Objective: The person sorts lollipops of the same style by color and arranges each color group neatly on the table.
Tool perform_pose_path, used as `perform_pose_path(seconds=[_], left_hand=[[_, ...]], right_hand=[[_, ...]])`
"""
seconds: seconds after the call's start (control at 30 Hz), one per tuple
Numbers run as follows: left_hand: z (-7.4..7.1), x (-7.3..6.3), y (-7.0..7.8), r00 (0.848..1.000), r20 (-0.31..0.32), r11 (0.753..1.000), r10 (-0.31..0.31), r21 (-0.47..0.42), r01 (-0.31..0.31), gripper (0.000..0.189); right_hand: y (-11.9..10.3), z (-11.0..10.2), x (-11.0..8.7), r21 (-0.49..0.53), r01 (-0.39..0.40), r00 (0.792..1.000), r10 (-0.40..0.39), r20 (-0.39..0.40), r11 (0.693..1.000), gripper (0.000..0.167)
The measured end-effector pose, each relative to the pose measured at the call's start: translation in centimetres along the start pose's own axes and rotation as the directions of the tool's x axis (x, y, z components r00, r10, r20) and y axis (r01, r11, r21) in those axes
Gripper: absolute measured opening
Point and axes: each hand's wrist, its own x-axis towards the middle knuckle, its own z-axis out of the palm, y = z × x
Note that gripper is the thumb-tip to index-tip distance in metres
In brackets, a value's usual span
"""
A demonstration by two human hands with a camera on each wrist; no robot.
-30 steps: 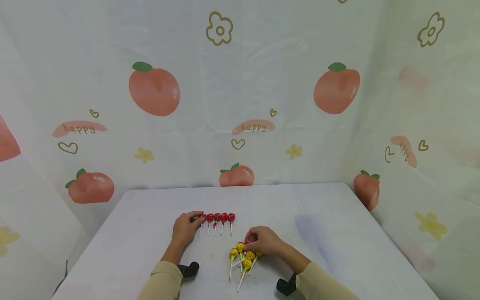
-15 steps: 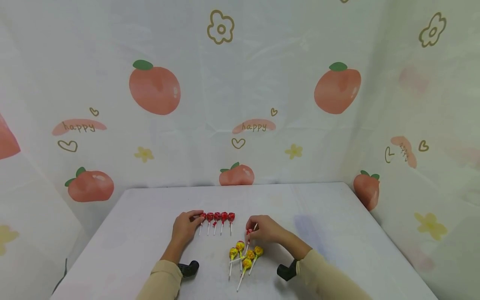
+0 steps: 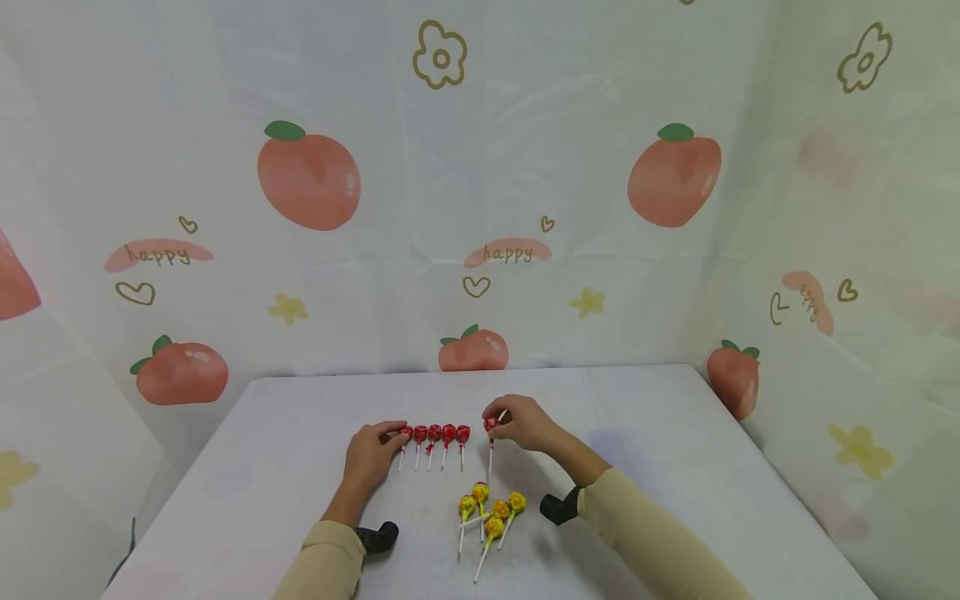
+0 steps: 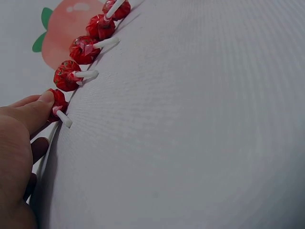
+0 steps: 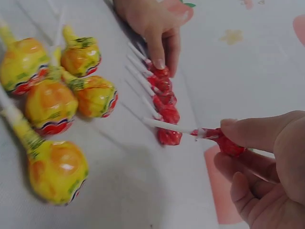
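Observation:
Several red-wrapped lollipops [image 3: 435, 432] lie side by side in a row on the white table, sticks toward me. My left hand [image 3: 366, 457] pinches the head of the leftmost red lollipop [image 4: 58, 105] between thumb and finger. Off the right end of the row, my right hand [image 3: 527, 423] holds another red lollipop [image 5: 230, 144] by its head, its white stick [image 5: 167, 125] pointing away from the fingers. Closer to me is a loose cluster of yellow lollipops [image 3: 494, 527], their sticks partly crossing; neither hand touches them.
The white tabletop [image 3: 315, 417] runs back to a hanging cloth [image 3: 585, 108] printed with fruit and flowers. A black wrist mount [image 3: 378, 539] sits at the left sleeve and another wrist mount [image 3: 561, 507] at the right one.
My right hand has lifted a red lollipop out of the yellow cluster and carried it away from me, up beside the right end of the red row. The left hand stays in place.

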Motion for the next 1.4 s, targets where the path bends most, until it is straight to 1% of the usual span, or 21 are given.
perform_pose_path(seconds=[0.17,0.3,0.37,0.47,0.6,0.77,0.93,1.07,1.27,1.4], left_hand=[[0.0,0.0,-0.1,1.000,-0.001,1.000,0.008,0.004,-0.008,0.029],[0.0,0.0,-0.1,1.000,-0.007,1.000,0.017,0.007,-0.017,0.028],[-0.1,0.0,0.0,1.000,-0.010,1.000,0.019,0.006,-0.019,0.028],[-0.1,-0.1,0.1,1.000,-0.010,1.000,0.016,-0.001,-0.016,0.028],[-0.2,-0.1,0.3,1.000,-0.005,1.000,0.009,-0.007,-0.009,0.028],[-0.2,-0.1,0.3,1.000,0.000,1.000,0.003,-0.006,-0.003,0.029],[-0.1,-0.1,0.1,1.000,-0.001,1.000,-0.001,-0.005,0.001,0.029],[-0.1,-0.1,0.1,1.000,0.000,1.000,0.000,-0.006,0.000,0.028],[-0.2,-0.1,0.2,1.000,-0.009,1.000,0.019,-0.004,-0.019,0.028],[-0.2,-0.1,0.2,1.000,-0.004,1.000,0.016,-0.001,-0.016,0.029]], right_hand=[[0.3,0.4,1.0,0.044,-0.017,0.999,0.019,-0.041,0.999,0.026],[0.9,1.1,1.8,0.087,-0.046,0.994,0.055,-0.099,0.995,0.021],[1.3,1.6,2.1,0.109,-0.058,0.992,0.070,-0.109,0.992,0.019],[1.9,2.2,2.6,0.123,-0.085,0.990,0.097,-0.102,0.989,0.018],[2.5,3.0,3.1,0.116,-0.127,0.987,0.137,-0.079,0.985,0.016],[2.8,3.6,3.4,0.108,-0.155,0.985,0.162,-0.059,0.982,0.015],[3.3,4.1,3.6,0.132,-0.186,0.980,0.193,-0.040,0.974,0.017],[3.4,4.4,3.5,0.146,-0.201,0.977,0.209,-0.045,0.969,0.018],[3.3,4.8,3.6,0.145,-0.217,0.972,0.228,-0.062,0.965,0.017],[3.1,4.9,3.4,0.151,-0.225,0.969,0.237,-0.067,0.963,0.017]])
